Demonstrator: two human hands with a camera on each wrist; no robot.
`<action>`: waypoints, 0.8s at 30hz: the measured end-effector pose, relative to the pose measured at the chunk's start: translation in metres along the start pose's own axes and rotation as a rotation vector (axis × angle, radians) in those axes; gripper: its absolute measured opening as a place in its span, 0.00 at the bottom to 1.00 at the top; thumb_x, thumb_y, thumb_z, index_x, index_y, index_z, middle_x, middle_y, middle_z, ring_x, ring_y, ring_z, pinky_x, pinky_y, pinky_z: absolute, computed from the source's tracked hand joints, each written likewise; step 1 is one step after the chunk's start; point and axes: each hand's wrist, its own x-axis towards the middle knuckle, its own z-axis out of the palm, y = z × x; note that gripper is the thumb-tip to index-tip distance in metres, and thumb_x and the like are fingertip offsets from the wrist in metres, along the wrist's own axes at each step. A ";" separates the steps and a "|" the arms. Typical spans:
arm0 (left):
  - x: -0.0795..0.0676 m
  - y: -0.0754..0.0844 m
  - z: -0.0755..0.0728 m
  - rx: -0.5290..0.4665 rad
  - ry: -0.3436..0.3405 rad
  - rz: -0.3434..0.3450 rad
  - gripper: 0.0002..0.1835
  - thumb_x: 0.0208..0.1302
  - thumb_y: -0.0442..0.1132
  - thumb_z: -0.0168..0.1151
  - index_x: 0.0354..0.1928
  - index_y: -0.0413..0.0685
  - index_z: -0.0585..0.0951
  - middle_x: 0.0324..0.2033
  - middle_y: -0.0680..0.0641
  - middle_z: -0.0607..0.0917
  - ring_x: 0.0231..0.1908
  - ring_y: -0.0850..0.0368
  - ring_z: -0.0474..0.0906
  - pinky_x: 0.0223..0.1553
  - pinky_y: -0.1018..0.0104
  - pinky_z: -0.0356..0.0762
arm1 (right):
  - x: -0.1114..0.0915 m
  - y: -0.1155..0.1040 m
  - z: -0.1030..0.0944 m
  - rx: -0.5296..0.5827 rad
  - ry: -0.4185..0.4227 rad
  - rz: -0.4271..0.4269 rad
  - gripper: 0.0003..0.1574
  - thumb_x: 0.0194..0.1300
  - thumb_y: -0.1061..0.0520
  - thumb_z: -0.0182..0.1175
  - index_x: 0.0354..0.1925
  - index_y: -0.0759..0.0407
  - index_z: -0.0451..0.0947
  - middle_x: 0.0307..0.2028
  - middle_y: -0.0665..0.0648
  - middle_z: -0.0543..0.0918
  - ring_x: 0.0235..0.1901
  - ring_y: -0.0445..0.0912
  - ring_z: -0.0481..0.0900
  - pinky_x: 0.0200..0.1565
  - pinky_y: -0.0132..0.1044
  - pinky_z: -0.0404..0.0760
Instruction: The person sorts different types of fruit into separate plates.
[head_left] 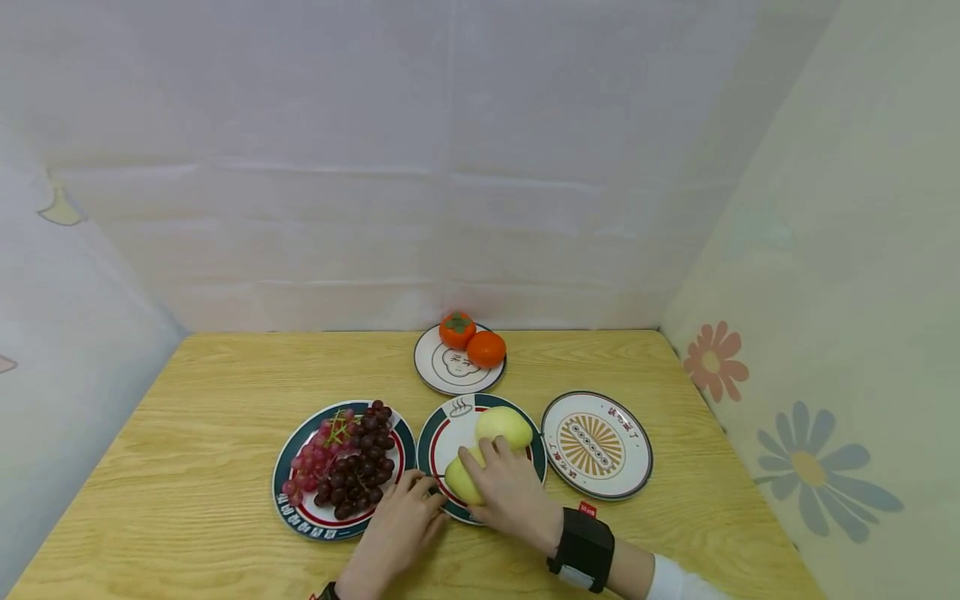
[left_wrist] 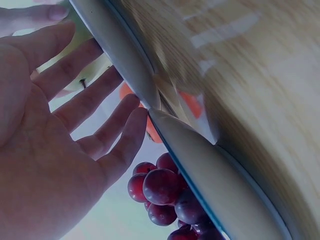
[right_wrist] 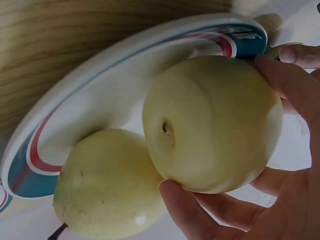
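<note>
My right hand [head_left: 513, 496] grips a pale yellow pear [right_wrist: 215, 125] between thumb and fingers, over the near side of the middle plate [head_left: 448, 435], which has a green and red rim. A second pear [head_left: 504, 427] sits on that plate, right beside the held one. With its fingers extended, my left hand [left_wrist: 65, 125] touches the plate rims where the middle plate and the grape plate [head_left: 300, 446] meet. Dark red grapes [head_left: 363, 462] and lighter red grapes [head_left: 311, 462] lie on the grape plate.
Behind the middle plate, two orange persimmons [head_left: 486, 349] rest on a small white plate [head_left: 435, 354]. Another white plate [head_left: 633, 454] with an orange sunburst print stands to the right. The wooden table [head_left: 172, 467] is bounded by pale sheets at the back and sides.
</note>
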 end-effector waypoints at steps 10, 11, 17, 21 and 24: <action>0.000 -0.001 -0.001 -0.005 -0.013 -0.004 0.08 0.54 0.48 0.65 0.34 0.56 0.85 0.39 0.52 0.83 0.46 0.54 0.71 0.46 0.52 0.74 | 0.002 0.000 0.001 -0.012 0.007 -0.017 0.50 0.42 0.30 0.68 0.60 0.49 0.68 0.48 0.58 0.75 0.46 0.50 0.71 0.30 0.40 0.81; 0.000 -0.001 -0.001 -0.006 -0.018 -0.005 0.08 0.54 0.48 0.64 0.34 0.56 0.85 0.40 0.52 0.83 0.46 0.53 0.71 0.46 0.52 0.74 | 0.003 0.001 -0.001 -0.004 0.001 -0.019 0.51 0.42 0.29 0.67 0.60 0.49 0.67 0.49 0.58 0.75 0.46 0.50 0.72 0.30 0.40 0.81; -0.001 -0.002 0.000 -0.013 -0.026 -0.005 0.09 0.55 0.48 0.64 0.35 0.55 0.85 0.40 0.52 0.83 0.46 0.53 0.70 0.45 0.52 0.75 | 0.017 0.014 -0.027 0.100 -0.028 -0.029 0.52 0.45 0.28 0.64 0.63 0.47 0.65 0.53 0.58 0.75 0.49 0.52 0.73 0.38 0.45 0.83; -0.001 -0.002 0.001 -0.024 -0.029 -0.002 0.09 0.56 0.48 0.63 0.35 0.55 0.85 0.40 0.51 0.83 0.47 0.53 0.70 0.44 0.52 0.75 | 0.044 0.039 -0.046 0.209 -0.017 0.030 0.49 0.49 0.32 0.64 0.64 0.50 0.64 0.57 0.60 0.72 0.53 0.56 0.71 0.47 0.51 0.79; -0.001 -0.001 0.000 -0.035 -0.040 -0.004 0.09 0.56 0.48 0.62 0.35 0.54 0.85 0.41 0.51 0.82 0.47 0.52 0.70 0.45 0.51 0.75 | 0.075 0.067 -0.046 0.248 -0.009 0.116 0.48 0.51 0.36 0.66 0.64 0.53 0.63 0.58 0.63 0.69 0.55 0.60 0.68 0.50 0.53 0.77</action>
